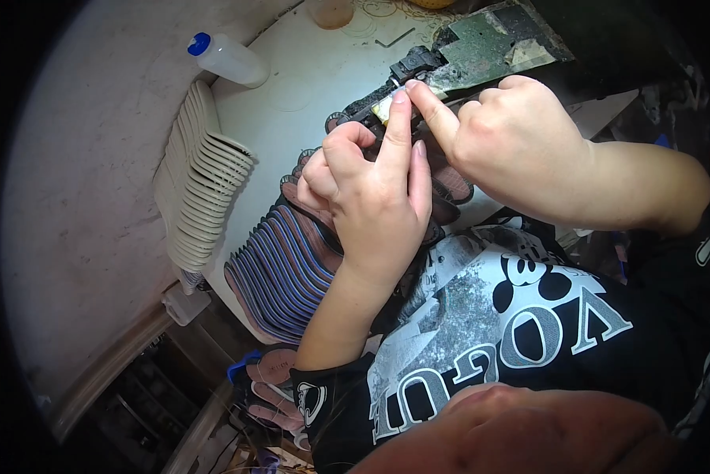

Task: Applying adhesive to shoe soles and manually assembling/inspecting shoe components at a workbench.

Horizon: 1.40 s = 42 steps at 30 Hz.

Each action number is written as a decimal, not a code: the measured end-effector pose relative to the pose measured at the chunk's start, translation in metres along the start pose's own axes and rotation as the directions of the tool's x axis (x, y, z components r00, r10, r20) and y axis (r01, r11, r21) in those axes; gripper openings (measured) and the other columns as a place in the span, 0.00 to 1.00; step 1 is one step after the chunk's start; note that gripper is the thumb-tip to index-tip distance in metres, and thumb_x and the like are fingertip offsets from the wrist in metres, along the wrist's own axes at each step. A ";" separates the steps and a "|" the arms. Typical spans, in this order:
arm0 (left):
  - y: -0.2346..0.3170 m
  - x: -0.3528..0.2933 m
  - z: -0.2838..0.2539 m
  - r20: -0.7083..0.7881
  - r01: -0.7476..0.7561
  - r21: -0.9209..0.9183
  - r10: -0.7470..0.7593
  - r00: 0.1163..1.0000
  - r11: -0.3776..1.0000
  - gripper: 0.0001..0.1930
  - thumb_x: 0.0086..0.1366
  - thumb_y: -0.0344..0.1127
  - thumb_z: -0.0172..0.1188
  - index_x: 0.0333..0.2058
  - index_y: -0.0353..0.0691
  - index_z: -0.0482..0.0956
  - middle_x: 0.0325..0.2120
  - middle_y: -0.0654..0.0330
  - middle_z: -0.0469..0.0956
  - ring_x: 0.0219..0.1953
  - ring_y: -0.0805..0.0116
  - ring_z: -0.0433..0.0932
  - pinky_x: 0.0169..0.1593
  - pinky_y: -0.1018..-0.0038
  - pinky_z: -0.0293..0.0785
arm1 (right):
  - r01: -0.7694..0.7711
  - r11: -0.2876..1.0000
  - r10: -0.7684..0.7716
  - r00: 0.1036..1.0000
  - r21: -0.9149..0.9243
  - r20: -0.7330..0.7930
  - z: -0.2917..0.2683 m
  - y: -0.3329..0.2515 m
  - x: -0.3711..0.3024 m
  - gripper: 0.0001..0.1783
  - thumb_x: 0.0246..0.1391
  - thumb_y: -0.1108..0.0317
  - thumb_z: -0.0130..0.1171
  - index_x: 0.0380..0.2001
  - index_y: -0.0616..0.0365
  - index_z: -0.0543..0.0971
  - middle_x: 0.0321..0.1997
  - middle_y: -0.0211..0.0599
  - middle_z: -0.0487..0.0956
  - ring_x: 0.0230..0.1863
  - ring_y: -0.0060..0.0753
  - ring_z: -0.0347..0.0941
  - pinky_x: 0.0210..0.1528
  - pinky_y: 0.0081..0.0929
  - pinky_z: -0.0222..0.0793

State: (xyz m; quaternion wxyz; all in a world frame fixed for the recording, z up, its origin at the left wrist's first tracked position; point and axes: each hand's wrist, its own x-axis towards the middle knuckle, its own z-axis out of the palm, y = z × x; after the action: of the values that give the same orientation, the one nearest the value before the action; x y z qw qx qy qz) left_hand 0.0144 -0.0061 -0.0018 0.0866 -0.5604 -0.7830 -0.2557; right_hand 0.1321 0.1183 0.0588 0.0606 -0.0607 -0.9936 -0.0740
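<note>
beige pieces (201, 189) stand nested against the wall at far left, near a blue-capped bottle (232, 63). next, dark soles (280, 272) fill a neat row on the table (276, 110). the left hand (371, 189) points its index finger upward, thumb apart, other fingers curled, with nothing seen in its grasp. its fingertip meets a pale strip (383, 108) at the green-plated machine (489, 59), under a hex key (394, 38). at right, the right hand (521, 142) points its index finger to the same spot, other fingers folded; whether they hold anything cannot be told. the stacking looks orderly, the strip seemingly mid-handling; what remains is unclear.
</note>
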 end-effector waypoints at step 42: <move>-0.073 -0.121 0.019 0.006 0.520 0.129 -0.525 0.851 0.844 0.26 0.59 0.41 0.58 0.56 0.40 0.69 0.53 0.51 0.62 0.56 0.50 0.57 0.57 0.51 0.50 | -0.124 0.964 0.186 0.947 0.237 -0.262 0.080 0.001 -0.005 0.25 0.52 0.64 0.57 0.56 0.48 0.73 0.19 0.31 0.77 0.20 0.32 0.75 0.23 0.31 0.70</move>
State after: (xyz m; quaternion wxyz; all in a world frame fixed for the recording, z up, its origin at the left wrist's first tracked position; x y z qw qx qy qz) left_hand -0.0069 -0.1150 -0.0910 0.0320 -0.3248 -0.9217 -0.2095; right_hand 0.1281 0.1309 -0.0200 0.2137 -0.1208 -0.9689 0.0324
